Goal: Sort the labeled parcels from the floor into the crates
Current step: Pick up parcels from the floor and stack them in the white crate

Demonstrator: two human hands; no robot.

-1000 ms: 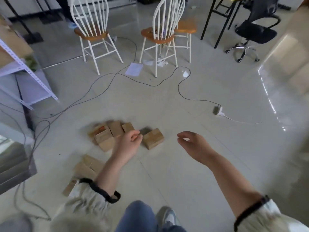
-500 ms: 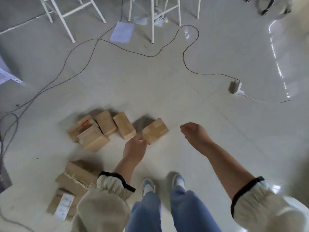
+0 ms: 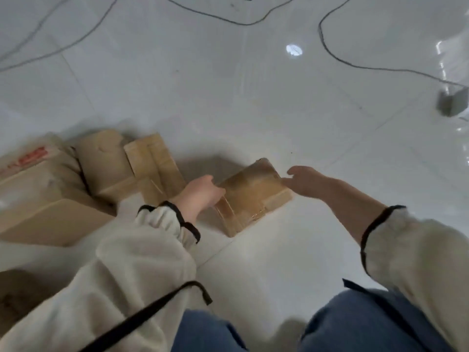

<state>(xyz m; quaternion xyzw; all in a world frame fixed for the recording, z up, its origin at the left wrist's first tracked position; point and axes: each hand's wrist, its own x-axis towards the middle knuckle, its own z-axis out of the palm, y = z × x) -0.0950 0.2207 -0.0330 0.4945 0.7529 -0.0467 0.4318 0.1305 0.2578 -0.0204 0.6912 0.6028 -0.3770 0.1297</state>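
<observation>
Brown parcel (image 3: pixel 253 196) sits on the floor (image 3: pixel 253 110), just beside the other boxes (image 3: pixel 106 163). The left hand (image 3: pixel 200 194) grips its left side; the right hand (image 3: pixel 304 181) is loose at its right corner, holding nothing. Best to squeeze both sides, then lift it flat.

Left sleeve (image 3: pixel 142 255) and right sleeve (image 3: pixel 416 250): cream, loose-fitting fabric, gathered at the wrist. Each cuff (image 3: pixel 375 224) carries a narrow black trim band. A black strap (image 3: pixel 152 308) runs diagonally across the left sleeve. Legs: blue denim jeans (image 3: pixel 368 323). Left hand (image 3: pixel 200 194) and right hand (image 3: pixel 307 180): bare.
</observation>
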